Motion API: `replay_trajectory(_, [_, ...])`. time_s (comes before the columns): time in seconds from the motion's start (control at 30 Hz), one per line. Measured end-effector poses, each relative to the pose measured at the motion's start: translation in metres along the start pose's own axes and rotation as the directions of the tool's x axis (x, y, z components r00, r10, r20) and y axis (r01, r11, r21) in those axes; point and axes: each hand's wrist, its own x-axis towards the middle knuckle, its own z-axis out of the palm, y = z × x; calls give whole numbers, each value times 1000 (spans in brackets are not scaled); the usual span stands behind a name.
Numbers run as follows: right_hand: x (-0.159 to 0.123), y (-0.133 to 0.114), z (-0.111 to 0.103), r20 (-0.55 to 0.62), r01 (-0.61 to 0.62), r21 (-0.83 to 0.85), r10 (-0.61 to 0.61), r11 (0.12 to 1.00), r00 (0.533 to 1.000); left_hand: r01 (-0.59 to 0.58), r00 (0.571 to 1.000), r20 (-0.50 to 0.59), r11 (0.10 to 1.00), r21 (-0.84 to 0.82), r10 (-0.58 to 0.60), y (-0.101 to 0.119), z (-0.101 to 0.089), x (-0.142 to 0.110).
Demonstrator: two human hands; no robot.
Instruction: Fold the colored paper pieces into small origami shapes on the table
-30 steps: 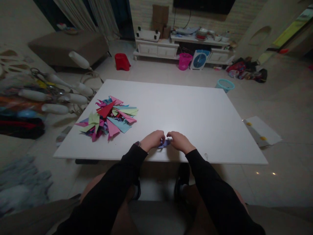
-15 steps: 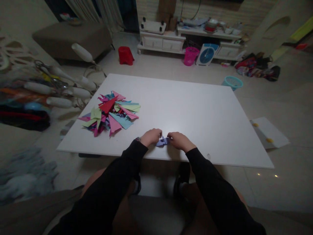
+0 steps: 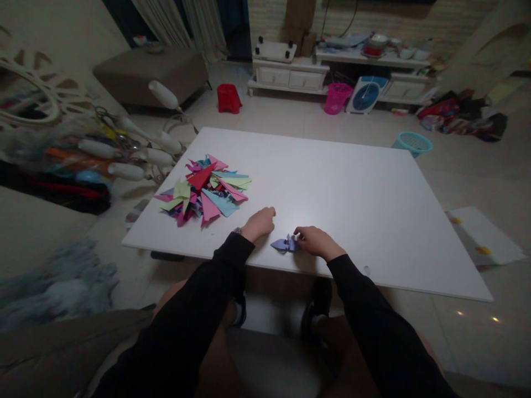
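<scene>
A small folded purple paper piece (image 3: 284,244) lies near the front edge of the white table (image 3: 332,188). My right hand (image 3: 316,241) pinches its right end against the table. My left hand (image 3: 260,222) rests a little to the left of the piece with its fingers curled and nothing in them. Further left on the table sits a pile of folded coloured paper shapes (image 3: 204,189) in pink, red, green, blue and purple.
A white rack with padded arms (image 3: 136,149) stands off the table's left side. On the floor beyond are a red stool (image 3: 228,98), a pink basket (image 3: 337,98) and a teal basket (image 3: 412,143). A white sheet (image 3: 485,243) lies on the floor at right.
My left hand has let go of the purple piece and moved away to the left. My right hand still holds it. The camera has swung a little to the left.
</scene>
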Motion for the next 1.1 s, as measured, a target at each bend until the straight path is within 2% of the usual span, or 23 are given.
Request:
replay_trajectory(0.07, [0, 3, -1, -10, -12, 6, 12, 1000, 1000, 146, 982, -127, 989, 23, -142, -15, -11, -1])
replay_trajectory(0.1, [0, 4, -2, -14, -17, 6, 17, 1000, 1000, 242, 951, -205, 970, 25, -232, -23, -16, -2])
replay_trajectory(0.17, [1, 5, -3, -21, -26, -1, 26, 1000, 999, 409, 862, -329, 912, 3, -386, -39, -25, -7])
replay_trajectory(0.2, [1, 6, -3, -25, -29, -4, 29, 1000, 999, 462, 826, -358, 887, -12, -435, -46, -28, -9])
replay_trajectory(0.27, [1, 5, -4, -34, -22, -4, 22, 1000, 999, 501, 806, -349, 865, -29, -479, -57, -31, -12])
replay_trajectory(0.43, [2, 2, -5, -40, -10, 17, 10, 1000, 999, 475, 841, -260, 878, -60, -474, -69, -31, -10])
replay_trajectory(0.63, [1, 1, -6, -52, -17, 30, 18, 999, 998, 483, 834, -265, 873, -76, -484, -68, -34, -5])
replay_trajectory(0.77, [-1, 3, -7, -54, -23, 29, 25, 999, 998, 488, 807, -320, 865, -111, -497, -61, -39, -6])
replay_trajectory(0.93, [-4, 4, -9, -64, -29, 20, 30, 999, 998, 478, 754, -377, 843, -247, -538, -47, -48, -8])
replay_trajectory(1.03, [-6, 2, -11, -104, -33, 9, 34, 999, 994, 413, 712, -488, 864, -290, -504, -34, -50, -10])
replay_trajectory(1.1, [-6, 1, -14, -153, -32, 13, 34, 999, 988, 328, 691, -583, 904, -273, -427, -24, -49, -11])
